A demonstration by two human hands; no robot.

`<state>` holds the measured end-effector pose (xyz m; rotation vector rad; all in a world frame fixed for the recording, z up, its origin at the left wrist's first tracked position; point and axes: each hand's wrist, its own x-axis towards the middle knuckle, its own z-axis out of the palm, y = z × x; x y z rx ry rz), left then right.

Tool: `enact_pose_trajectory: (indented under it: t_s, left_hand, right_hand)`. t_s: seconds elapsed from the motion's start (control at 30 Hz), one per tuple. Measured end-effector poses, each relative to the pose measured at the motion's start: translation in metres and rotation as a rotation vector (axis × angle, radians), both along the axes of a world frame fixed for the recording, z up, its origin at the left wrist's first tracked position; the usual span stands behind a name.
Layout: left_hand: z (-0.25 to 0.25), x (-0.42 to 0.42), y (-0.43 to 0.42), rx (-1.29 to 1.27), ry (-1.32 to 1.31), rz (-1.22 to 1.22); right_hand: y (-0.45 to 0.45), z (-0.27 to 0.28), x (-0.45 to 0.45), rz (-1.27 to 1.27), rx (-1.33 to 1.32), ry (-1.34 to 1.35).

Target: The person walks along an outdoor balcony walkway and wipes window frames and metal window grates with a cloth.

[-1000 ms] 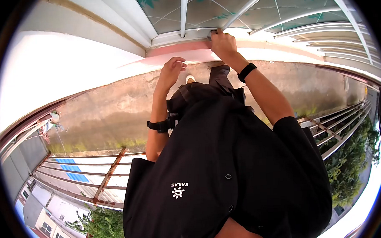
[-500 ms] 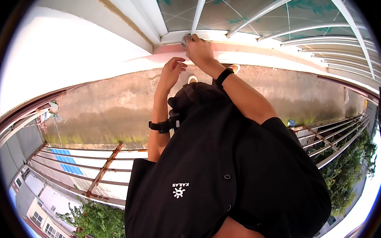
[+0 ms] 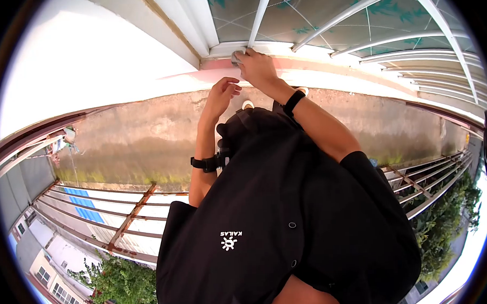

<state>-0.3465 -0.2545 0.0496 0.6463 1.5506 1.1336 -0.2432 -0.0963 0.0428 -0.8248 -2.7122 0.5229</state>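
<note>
My right hand (image 3: 259,69) is closed around a crumpled grey cloth (image 3: 237,58). It presses the cloth against the pinkish window ledge (image 3: 217,63), close to the corner of the white frame. My left hand (image 3: 220,99) hangs in the air a little nearer to my body, to the left of the right hand. Its fingers are loosely curled and apart, with nothing in them. Part of the cloth is hidden under the right fingers.
White metal bars (image 3: 260,18) stand in front of the patterned window pane (image 3: 324,15). A white wall (image 3: 100,55) rises on the left. Under me runs a stained concrete floor (image 3: 146,134), bordered behind by a rusty railing (image 3: 130,217).
Both hands sit slightly lower and to the right in view, partly because the view has shifted. The cloth remains in my right hand at the ledge.
</note>
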Motion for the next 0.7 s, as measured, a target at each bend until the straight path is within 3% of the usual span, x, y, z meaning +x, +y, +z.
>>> enact_pose_trajectory:
  t_s: [0.2, 0.4, 0.7]
  left_hand:
    - [0.009, -0.004, -0.005, 0.023, 0.004, 0.020]
    - [-0.004, -0.002, -0.020, -0.021, -0.020, 0.065]
    - [-0.027, 0.004, -0.004, -0.069, -0.022, -0.081]
  right_hand:
    - [0.005, -0.014, -0.023, -0.047, 0.123, -0.095]
    - [0.014, 0.000, 0.058, 0.012, 0.036, -0.208]
    - [0.047, -0.020, 0.149, -0.534, -0.143, -0.032]
